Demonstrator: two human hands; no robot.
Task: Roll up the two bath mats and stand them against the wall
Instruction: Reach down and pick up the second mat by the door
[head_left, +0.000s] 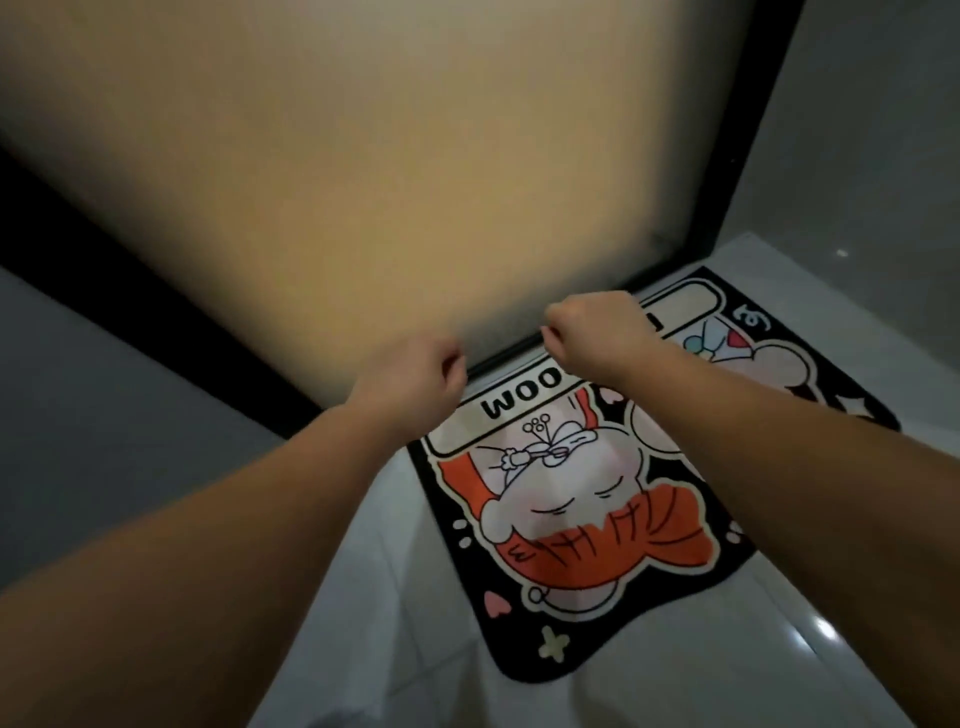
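Pale glossy floor tiles (701, 670) fill the lower part of the view, and a frosted glass door (337, 171) in a black frame (753, 130) rises behind them, glowing warm yellow from the far side. One bath mat (582, 499) lies flat on the tiles, its far edge just beside the bottom rail of the door frame. It is black-bordered, with a cartoon figure with orange hair printed upside down to the wearer, a white banner with the letters "WOO" showing, and small hearts and stars near its edges. Only this one mat is in view.

Both bare forearms reach forward over the mat toward its far edge. The left hand (415, 379) is loosely curled at the mat's far left corner, fingers bent in toward the thumb; whether it has any of the mat pinched cannot be told. The right hand (597, 327) is curled in the same way above the far edge near the banner, fingertips drawn together, and whether it grips the fabric cannot be told either. Grey wall (883, 130) stands to the right of the door
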